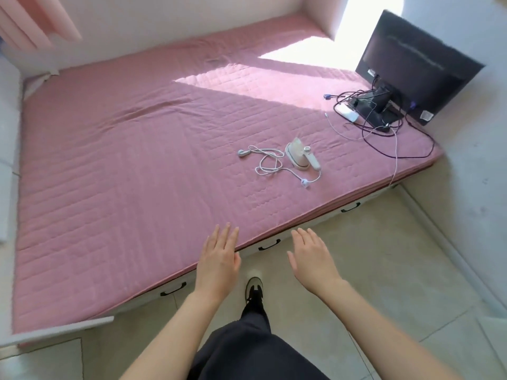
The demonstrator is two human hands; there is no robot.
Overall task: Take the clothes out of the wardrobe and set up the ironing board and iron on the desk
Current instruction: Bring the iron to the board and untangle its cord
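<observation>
A small white hand-held iron lies on the pink quilted bed, right of the middle, with its white cord and plug coiled to its left. My left hand hovers flat, fingers straight, over the bed's near edge. Just to the right, my right hand is held out flat above the floor. Both hands are empty and well short of the iron. No clothes, ironing board, wardrobe or desk are in view.
A black monitor on its stand sits at the bed's far right corner amid tangled cables. Drawers with black handles run under the bed. Beige tiled floor lies in front; my shoe stands near the bed.
</observation>
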